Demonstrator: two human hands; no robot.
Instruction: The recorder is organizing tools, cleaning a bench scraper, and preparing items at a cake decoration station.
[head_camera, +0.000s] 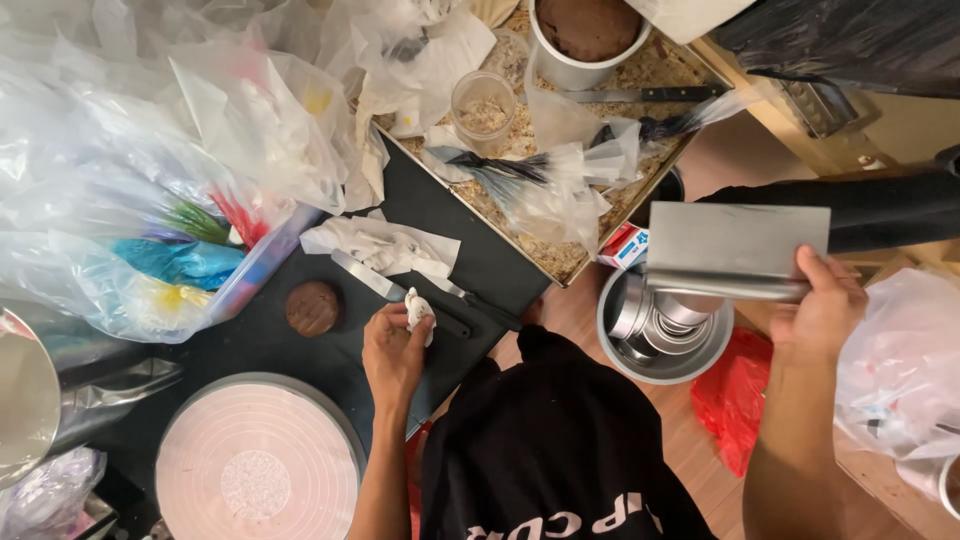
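My left hand (392, 350) is closed on a small crumpled white paper wad (419, 309) above the black work surface (440, 215). Just beyond it lie a palette knife (370, 277) and a crumpled white paper sheet (385, 245). A small round brown cake piece (313, 307) sits to the left of that hand. My right hand (825, 310) grips the rolled handle of a flat steel bench scraper (735, 248), held up over a metal pot of nested ring moulds (660, 325).
A pale round turntable (255, 465) stands at the lower left. Used piping bags with coloured icing (180, 260) pile at the left. A crumb-covered baking tray (570, 255) holds a cup, a knife and a tin of brown cake (587, 30). A red bag (730, 395) lies on the floor.
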